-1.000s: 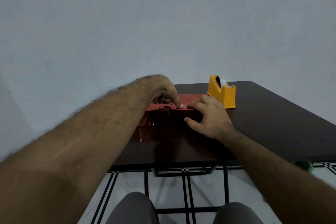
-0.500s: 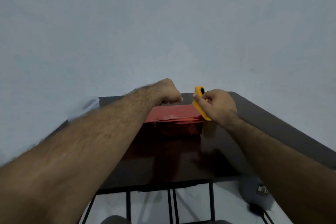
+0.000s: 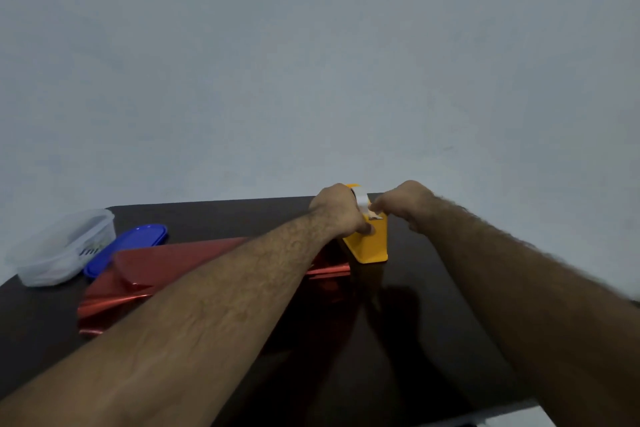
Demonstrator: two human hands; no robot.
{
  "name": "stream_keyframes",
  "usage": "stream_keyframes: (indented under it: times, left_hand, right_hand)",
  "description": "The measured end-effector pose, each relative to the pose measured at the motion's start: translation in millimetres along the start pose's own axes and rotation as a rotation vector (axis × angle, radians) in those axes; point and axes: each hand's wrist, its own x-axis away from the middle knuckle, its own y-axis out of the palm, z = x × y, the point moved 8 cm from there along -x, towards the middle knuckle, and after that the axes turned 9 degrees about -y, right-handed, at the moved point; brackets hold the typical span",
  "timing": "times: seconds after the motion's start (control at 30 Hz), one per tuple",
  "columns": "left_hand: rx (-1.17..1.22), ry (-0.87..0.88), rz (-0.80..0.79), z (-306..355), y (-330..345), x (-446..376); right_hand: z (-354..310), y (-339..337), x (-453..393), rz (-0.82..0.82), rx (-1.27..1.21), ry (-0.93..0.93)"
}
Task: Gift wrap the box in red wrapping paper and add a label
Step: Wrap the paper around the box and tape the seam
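Filling the whole upper view is the pale grey wall, and below it your dark glossy table runs toward you, picking up reddish reflections. Your two bare forearms stretch across it to meet at the far edge. Under your left arm lies the box in red wrapping paper, flat on the tabletop left of centre, its shiny paper creased into loose folds at the near left corner and along the right end, where an edge of foil pokes out just beside the dispenser. At the far left corner sits a clear plastic container, blurred, with something dark inside that you cannot make out, and its blue lid lies just beside it, between the container and the wrapped box.

Now to the action: the yellow tape dispenser stands upright on the table at the box's right end. Your left hand is curled down over its left side, fingers wrapped against the yellow body, gripping it. Your right hand is closed into a pinch at the top front edge, thumb and fingertips nipping the end of the white tape, which runs as a short strip from the roll to that pinch.
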Motion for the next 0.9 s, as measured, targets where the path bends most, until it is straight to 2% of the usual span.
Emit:
stream_keyframes:
  times: [0.1, 0.3, 0.43, 0.53, 0.6, 0.67, 0.77, 0.9]
  left_hand:
    - [0.003, -0.018, 0.018, 0.8, 2.5, -4.6]
    - [0.038, -0.036, 0.005, -3.9, 11.9, -5.4]
    - [0.039, -0.043, 0.006, -4.2, 12.2, -3.8]
    - [0.047, -0.057, -0.005, -4.4, 12.7, -4.6]
    - [0.055, -0.062, -0.011, -4.6, 13.1, -6.2]
    - [0.053, -0.062, -0.015, -4.5, 13.3, -6.4]
    - [0.037, -0.061, -0.014, -4.3, 13.4, -6.7]
    - [0.030, -0.060, -0.011, -3.8, 12.3, -7.4]
  right_hand:
    - [-3.0, 1.5, 0.5, -0.076, 0.010, 0.026]
    - [-3.1, 3.6, 8.8, -0.110, -0.064, 0.063]
    - [-17.8, 11.7, 20.1, -0.241, 0.053, 0.035]
    - [-23.6, 9.6, 23.8, -0.263, 0.158, 0.034]
    - [-24.8, 13.4, 20.2, -0.303, 0.093, 0.009]
    - [-17.6, 12.9, 15.8, -0.244, 0.011, 0.054]
    - [-3.3, 14.1, 21.7, -0.142, -0.210, 0.225]
    - [-0.1, 3.0, 31.7, -0.097, -0.309, 0.281]
